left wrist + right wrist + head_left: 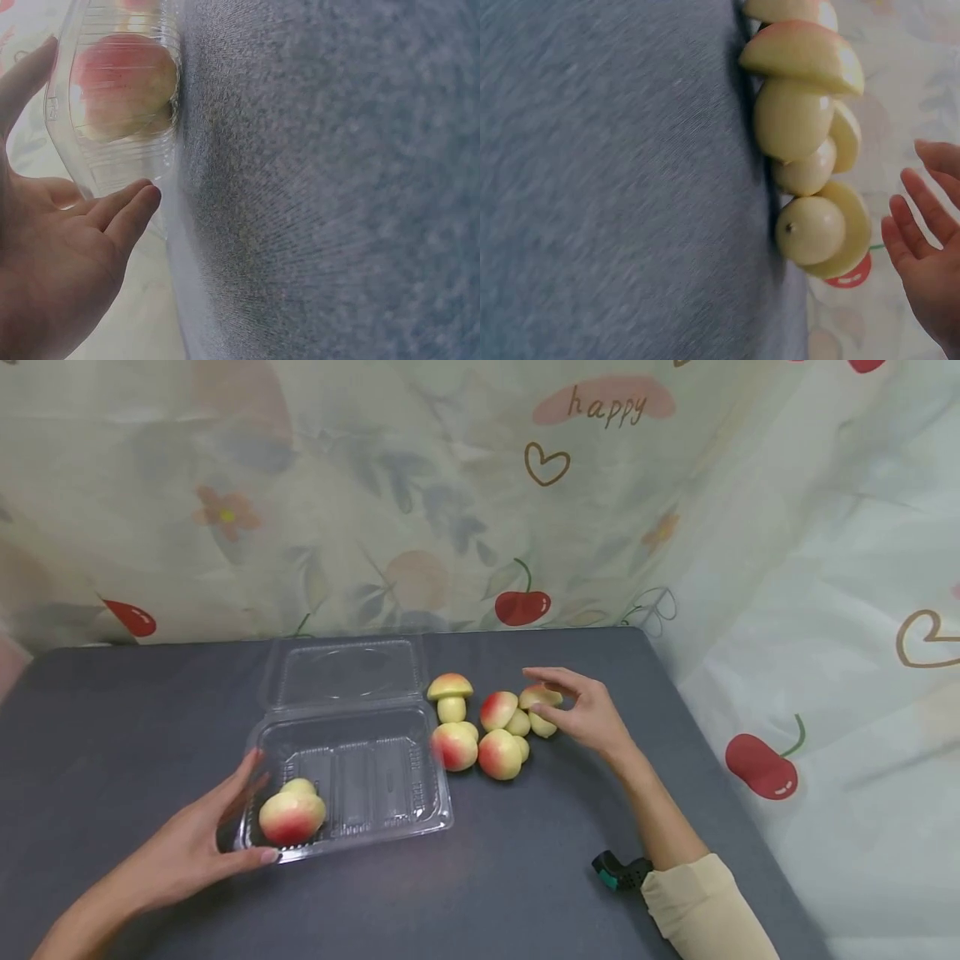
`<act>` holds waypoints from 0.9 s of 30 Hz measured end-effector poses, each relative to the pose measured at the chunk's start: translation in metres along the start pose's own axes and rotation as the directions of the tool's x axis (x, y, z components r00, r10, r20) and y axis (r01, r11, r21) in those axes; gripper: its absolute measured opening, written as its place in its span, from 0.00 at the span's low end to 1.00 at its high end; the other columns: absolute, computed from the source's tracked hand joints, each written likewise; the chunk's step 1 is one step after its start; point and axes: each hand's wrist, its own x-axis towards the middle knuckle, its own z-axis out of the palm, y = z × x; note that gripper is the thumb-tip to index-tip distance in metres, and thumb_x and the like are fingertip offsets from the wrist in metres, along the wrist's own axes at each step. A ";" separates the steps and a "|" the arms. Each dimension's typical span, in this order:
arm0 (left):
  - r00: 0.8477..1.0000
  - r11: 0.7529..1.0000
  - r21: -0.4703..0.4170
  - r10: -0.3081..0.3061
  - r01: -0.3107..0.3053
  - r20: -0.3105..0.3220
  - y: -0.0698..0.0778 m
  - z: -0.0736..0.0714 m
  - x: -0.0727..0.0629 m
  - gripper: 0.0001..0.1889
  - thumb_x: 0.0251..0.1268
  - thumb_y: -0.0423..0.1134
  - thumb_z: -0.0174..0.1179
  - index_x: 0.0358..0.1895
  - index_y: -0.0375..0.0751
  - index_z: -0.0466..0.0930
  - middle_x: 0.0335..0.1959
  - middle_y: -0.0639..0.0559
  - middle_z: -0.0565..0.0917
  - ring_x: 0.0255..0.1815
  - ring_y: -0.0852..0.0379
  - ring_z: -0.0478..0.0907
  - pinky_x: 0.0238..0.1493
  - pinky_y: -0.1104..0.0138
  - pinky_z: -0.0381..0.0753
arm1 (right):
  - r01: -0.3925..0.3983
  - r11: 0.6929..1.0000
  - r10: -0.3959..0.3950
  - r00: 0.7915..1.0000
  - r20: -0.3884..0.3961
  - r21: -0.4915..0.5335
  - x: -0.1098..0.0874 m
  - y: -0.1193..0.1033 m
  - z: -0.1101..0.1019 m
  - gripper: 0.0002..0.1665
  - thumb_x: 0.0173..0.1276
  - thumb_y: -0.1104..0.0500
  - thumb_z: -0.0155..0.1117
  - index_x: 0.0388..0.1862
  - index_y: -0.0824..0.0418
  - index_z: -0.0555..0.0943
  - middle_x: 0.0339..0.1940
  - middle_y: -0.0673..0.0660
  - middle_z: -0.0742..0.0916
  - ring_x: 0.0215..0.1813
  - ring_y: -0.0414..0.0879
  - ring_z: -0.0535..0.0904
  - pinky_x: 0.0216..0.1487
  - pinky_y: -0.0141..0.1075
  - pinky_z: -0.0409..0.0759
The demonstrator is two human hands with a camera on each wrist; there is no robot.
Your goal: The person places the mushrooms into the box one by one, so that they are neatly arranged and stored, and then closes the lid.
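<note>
A clear plastic box (375,768) lies with its lid (345,672) folded back. One toy mushroom (291,814), with a red and yellow cap, sits in its near left corner; the left wrist view shows that mushroom (124,86) through the wall. My left hand (202,839) holds this corner, thumb at the front edge and fingers along the left side. To the right of the box several similar mushrooms (500,754) are grouped. Over the rightmost mushroom (542,697) hovers my right hand (588,714), its fingers spread and apart from the mushrooms in the right wrist view.
A grey table (517,877) carries everything. Behind it and along the right hangs a printed curtain (450,510) with cherries and flowers. Near the right sleeve (708,902) a black and green strap device (621,871) sticks out.
</note>
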 end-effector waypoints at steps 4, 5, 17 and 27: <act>1.000 1.000 -0.011 0.017 -0.018 -0.012 -0.001 -0.001 -0.002 0.64 0.50 0.55 0.76 0.81 0.45 0.36 0.78 0.38 0.56 0.65 0.35 0.71 0.53 0.89 0.57 | -0.012 0.998 0.011 1.000 -0.005 -0.054 -0.003 0.008 0.001 0.27 0.64 0.70 0.69 0.63 0.69 0.78 0.61 0.66 0.81 0.64 0.63 0.74 0.64 0.58 0.68; 1.000 1.000 -0.013 0.017 -0.018 -0.008 -0.001 -0.001 -0.002 0.64 0.51 0.56 0.75 0.81 0.46 0.36 0.78 0.38 0.56 0.65 0.35 0.71 0.53 0.89 0.57 | -0.011 0.998 0.010 1.000 -0.010 -0.063 -0.003 0.010 0.001 0.27 0.63 0.70 0.70 0.63 0.68 0.78 0.61 0.67 0.81 0.65 0.63 0.74 0.64 0.58 0.68; 0.999 0.999 -0.024 0.027 -0.028 -0.022 -0.001 0.002 -0.001 0.64 0.50 0.54 0.76 0.81 0.46 0.36 0.78 0.38 0.55 0.65 0.34 0.71 0.54 0.89 0.56 | -0.014 0.988 0.015 1.000 0.005 -0.154 -0.008 0.062 -0.011 0.34 0.60 0.69 0.73 0.67 0.62 0.77 0.69 0.60 0.77 0.71 0.55 0.69 0.65 0.56 0.69; 1.000 0.999 -0.034 0.020 -0.020 -0.014 -0.001 0.001 -0.001 0.65 0.50 0.54 0.76 0.81 0.45 0.36 0.78 0.37 0.55 0.66 0.35 0.70 0.54 0.90 0.55 | -0.055 0.968 0.079 0.993 0.089 -0.246 -0.010 0.078 -0.017 0.42 0.60 0.61 0.76 0.73 0.51 0.71 0.73 0.54 0.73 0.71 0.50 0.69 0.64 0.50 0.72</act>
